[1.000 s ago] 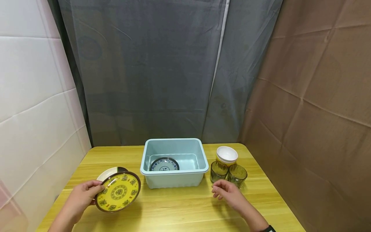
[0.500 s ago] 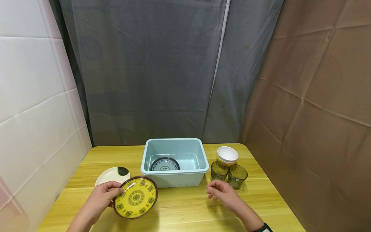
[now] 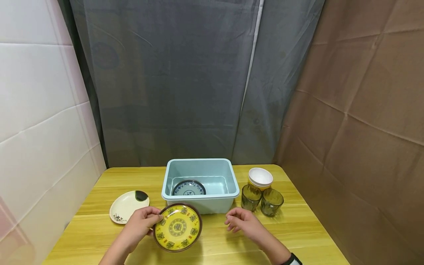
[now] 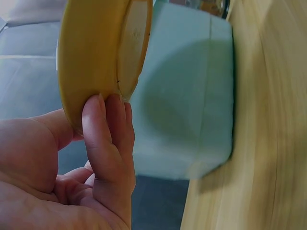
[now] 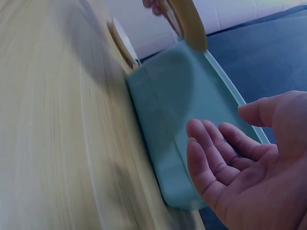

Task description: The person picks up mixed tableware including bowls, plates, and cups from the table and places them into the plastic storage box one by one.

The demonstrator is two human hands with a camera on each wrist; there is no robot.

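A yellow plate (image 3: 177,227) with a brown rim and dark printed emblems is tilted up in front of the light blue basin (image 3: 202,197). My left hand (image 3: 140,225) pinches its left edge, thumb on the printed face and fingers behind. In the left wrist view the fingertips press the plate's plain underside (image 4: 96,52). My right hand (image 3: 244,223) hovers to the right of the plate, fingers loosely bent and holding nothing. Inside the basin a blue-and-white patterned plate (image 3: 189,188) with a dark rim leans at the left.
An off-white plate (image 3: 127,207) with a dark green patch lies on the wooden table (image 3: 89,235) at the left. Two green glass cups (image 3: 271,202) stand right of the basin, with stacked white bowls (image 3: 260,177) behind them. Cloth curtains (image 3: 179,92) surround the table.
My left hand has carried the yellow plate rightward to the front of the basin, uncovering the off-white plate. My right hand has drifted left, toward the yellow plate.
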